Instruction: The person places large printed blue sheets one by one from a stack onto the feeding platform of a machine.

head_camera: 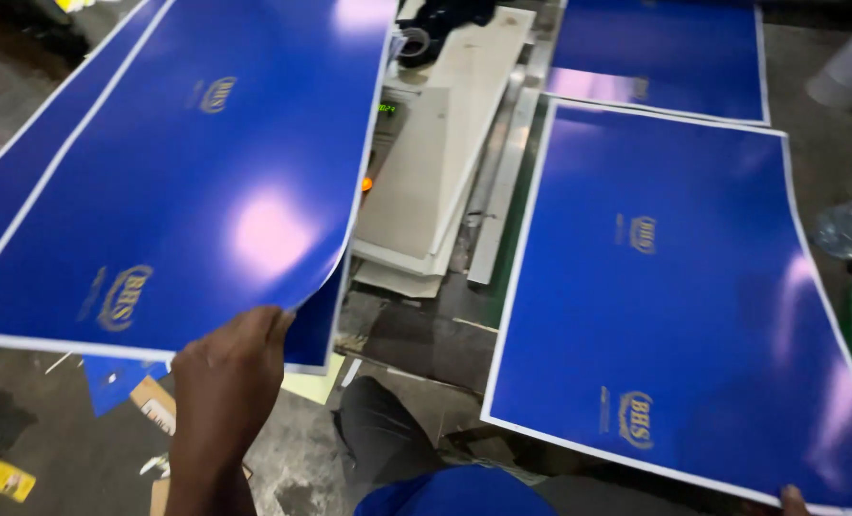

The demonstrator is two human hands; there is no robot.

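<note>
Blue glossy sheet [187, 162] is pinched at its lower edge by the left hand [227, 368], lifted at upper left; another sheet [674, 287] already lies at right, where only a fingertip of the right hand [795, 499] shows, grip untellable.

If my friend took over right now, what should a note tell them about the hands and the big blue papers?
Left hand: grips the near edge of a glossy blue sheet, lifted and curling over a second blue sheet beneath it.
Right hand: only a fingertip shows, at the near edge of the blue sheet on the right, which lies flat.
Another blue sheet lies behind that one.
Pale flat boards sit between the stacks.
Done: right sheet laid flat. Left: the lifted sheet is not yet down.
</note>
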